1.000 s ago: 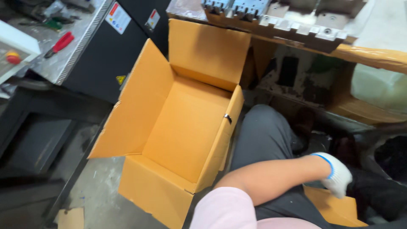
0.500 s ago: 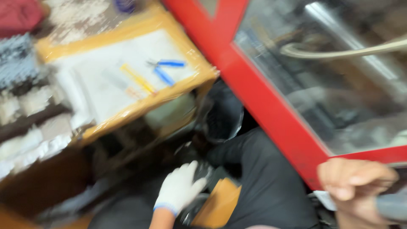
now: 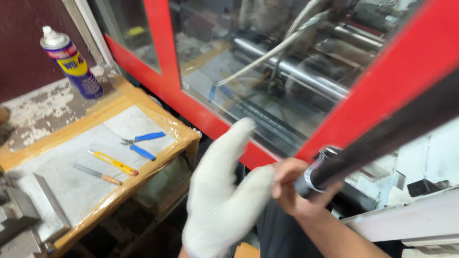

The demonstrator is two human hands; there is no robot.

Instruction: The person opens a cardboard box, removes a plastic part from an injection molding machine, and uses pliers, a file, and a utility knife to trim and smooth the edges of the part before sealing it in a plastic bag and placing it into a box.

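Low in the middle of the view, the right hand (image 3: 299, 188) is bare and wraps its fingers (image 3: 287, 172) tight around the end of a dark bar (image 3: 382, 138). That bar is long. It runs from the fist up and to the right, along the red frame (image 3: 377, 81) of the machine door, and its top end goes out of view. A shiny metal ring (image 3: 313, 177) sits on the bar just above the fist.

Just beside it, on the left, is the left hand (image 3: 222, 191) in a white glove. Its fingers are straight and held close together, pointing up toward the glass (image 3: 267, 52). It holds nothing. The thumb side of the glove touches the right hand's knuckles, or nearly does; the blur makes it hard to tell. So the right hand has the bar, and the left hand is the next nearest, with the bar lying to its right.

Well apart, down on the left, is a taped surface (image 3: 52, 162). On it lie blue pliers (image 3: 143, 143), a yellow knife (image 3: 112, 163) and a small file (image 3: 98, 174). A blue spray can (image 3: 71, 62) stands at the back.
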